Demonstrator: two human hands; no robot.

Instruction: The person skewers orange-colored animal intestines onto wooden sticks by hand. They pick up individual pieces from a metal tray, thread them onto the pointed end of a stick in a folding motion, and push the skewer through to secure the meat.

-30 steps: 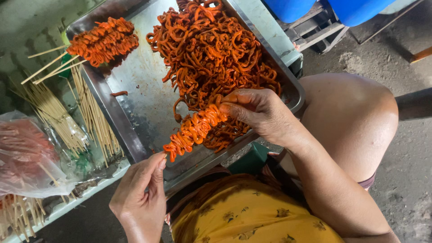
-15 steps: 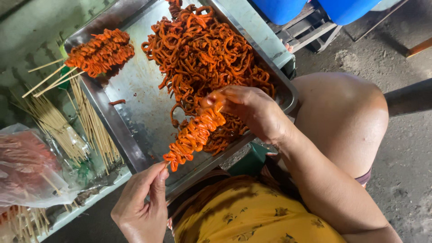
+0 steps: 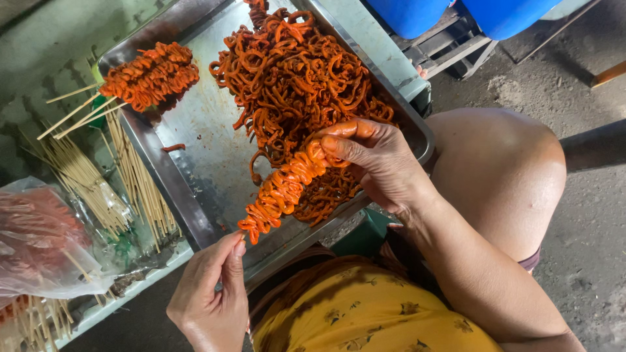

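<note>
While my left hand (image 3: 212,296) pinches the skewer (image 3: 283,189) at the tray's near rim (image 3: 195,215), my right hand (image 3: 375,163) grips its top — bare metal lies left; the skewer stands steeper than before.

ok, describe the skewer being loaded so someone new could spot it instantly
Start at the big metal tray with the heap of orange coiled strips. At its near edge, the half-filled skewer runs between the left hand and right hand. Unlike the finished skewers lying at the far corner, it is held in the air.
</note>
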